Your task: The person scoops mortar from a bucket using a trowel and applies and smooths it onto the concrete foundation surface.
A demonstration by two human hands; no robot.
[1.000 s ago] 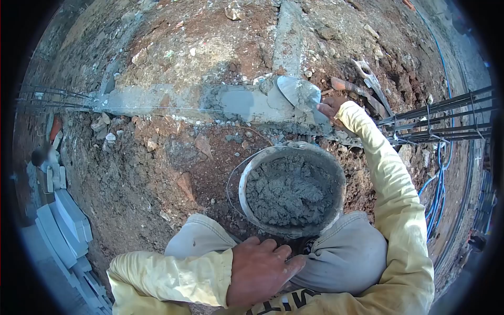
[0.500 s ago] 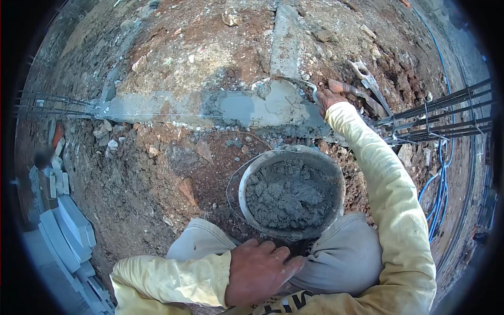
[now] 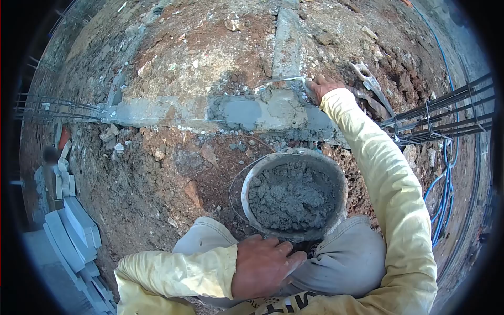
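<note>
My right hand (image 3: 323, 88) is closed round the handle of a trowel (image 3: 287, 80), whose thin blade shows nearly edge-on and points left. The blade is at the far edge of a concrete beam strip (image 3: 184, 113), close to a lump of wet mortar (image 3: 283, 102). A smoother patch of mortar (image 3: 239, 111) lies left of the lump. My left hand (image 3: 265, 265) rests over my lap with nothing in it, fingers loosely bent and thumb apart. Between my knees stands a bucket (image 3: 245, 191) holding grey mortar (image 3: 294, 194), its wire handle hanging to the left.
A handsaw (image 3: 370, 84) lies on the soil beyond my right hand. Tied rebar (image 3: 441, 115) juts in at the right, above blue hose (image 3: 446, 194). Pale blocks (image 3: 73, 231) are stacked at the left. A string (image 3: 173, 119) runs along the beam strip, with loose stones around it.
My right hand and the trowel have moved a little left and away from me, and the blade appears flatter. My left hand stays on my lap. The whole view has shifted slightly.
</note>
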